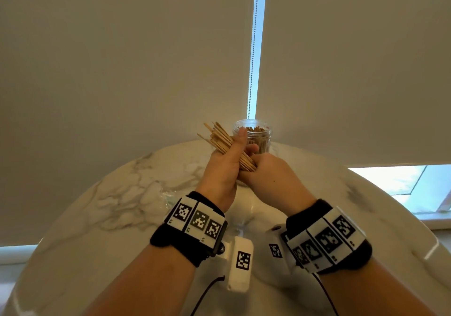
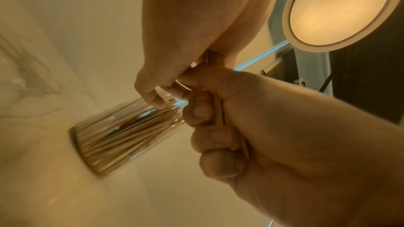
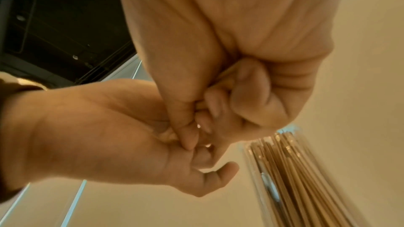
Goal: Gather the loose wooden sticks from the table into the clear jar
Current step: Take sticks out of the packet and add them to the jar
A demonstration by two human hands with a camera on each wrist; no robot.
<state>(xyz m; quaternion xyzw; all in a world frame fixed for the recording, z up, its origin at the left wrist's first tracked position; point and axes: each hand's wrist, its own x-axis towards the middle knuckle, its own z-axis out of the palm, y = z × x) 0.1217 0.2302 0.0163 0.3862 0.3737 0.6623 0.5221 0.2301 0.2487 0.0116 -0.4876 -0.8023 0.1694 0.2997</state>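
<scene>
Hands: 2 are seen, both raised above the marble table and met just in front of 1 clear jar. 1 bundle of wooden sticks is held between them; the sticks in it are too many and too close to be counted. The jar stands upright at the far edge of the table and is already packed with further sticks, also uncountable. The left hand is wrapped round the middle of the bundle, thumb laid along it and pointing toward the jar, with the upper stick ends fanned out up and to the left. The right hand is curled round the lower end of the bundle, its fingers closed tight against the left hand's fingers, as confirmed in both wrist views. 2 wristbands are worn, 1 per wrist, each carrying black-and-white square code markers; no legible writing is made out on them or on the jar. 1 round ceiling lamp is lit in the left wrist view.
</scene>
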